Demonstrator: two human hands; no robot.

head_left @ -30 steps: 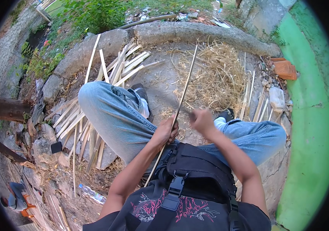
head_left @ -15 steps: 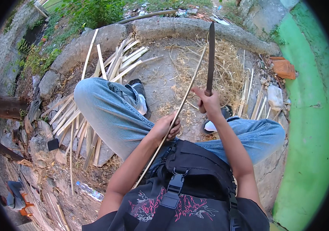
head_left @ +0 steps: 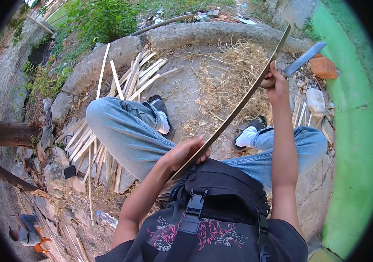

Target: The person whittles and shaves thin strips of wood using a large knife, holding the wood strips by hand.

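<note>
A long bamboo strip, dark on its broad face with a pale edge, slants from my lap up to the far right. My left hand is curled loosely around its lower part, just above the black bag at my waist. Near the strip's upper part, my right hand pinches it with thumb and fingertips. That same hand grips the handle of a machete, whose blade points up and to the right, away from the strip. The lower end of the strip runs out of sight by the bag.
Split bamboo strips lie piled at the left, beside my knee. A heap of thin shavings covers the ground ahead. A low stone kerb and a green wall border the spot. At lower left sits another person.
The strip has turned its broad dark face up, and its top has swung right. My right hand has moved right, now touching the strip, and the machete blade has tilted from upright to rightward.
</note>
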